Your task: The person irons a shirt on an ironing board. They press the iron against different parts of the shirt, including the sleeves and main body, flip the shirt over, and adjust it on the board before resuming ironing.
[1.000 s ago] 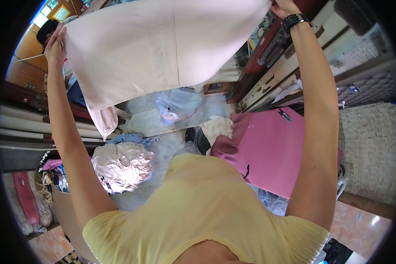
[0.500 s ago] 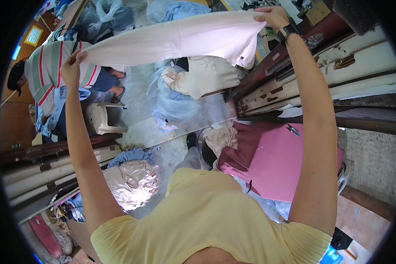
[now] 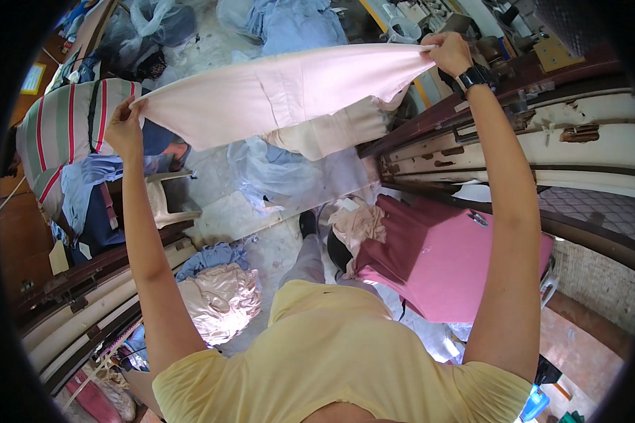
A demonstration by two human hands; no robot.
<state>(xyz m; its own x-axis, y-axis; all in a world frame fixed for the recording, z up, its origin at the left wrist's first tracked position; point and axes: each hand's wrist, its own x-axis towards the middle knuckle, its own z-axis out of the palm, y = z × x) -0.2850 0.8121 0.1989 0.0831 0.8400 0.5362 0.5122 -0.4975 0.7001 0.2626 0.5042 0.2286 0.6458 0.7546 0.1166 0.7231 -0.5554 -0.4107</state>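
A pale pink cloth garment (image 3: 240,99) is stretched in the air between my hands, at arm's length. Pinched at its left end is my left hand (image 3: 125,128), fingers closed on the edge. My right hand (image 3: 450,55), with a dark watch on the wrist, grips the opposite upper corner. The upper edge runs nearly taut while the lower edge hangs loose, with a crosswise seam or fold near the middle. Behind and below it, a stack of cream fabric (image 3: 339,134) is partly hidden. I cannot make out what kind of garment it is.
A pink-covered surface (image 3: 437,261) bears small thread snips (image 3: 478,219) at my right. Crumpled beige cloth (image 3: 222,299) lies at left. A plastic bag (image 3: 271,173), a beige plastic stool (image 3: 173,199) and a person in a striped shirt (image 3: 56,134) are farther off.
Both hands have come slightly lower in view with the garment still stretched between them. The view has shifted, showing more blue cloth at the top. The person at left appears farther left.
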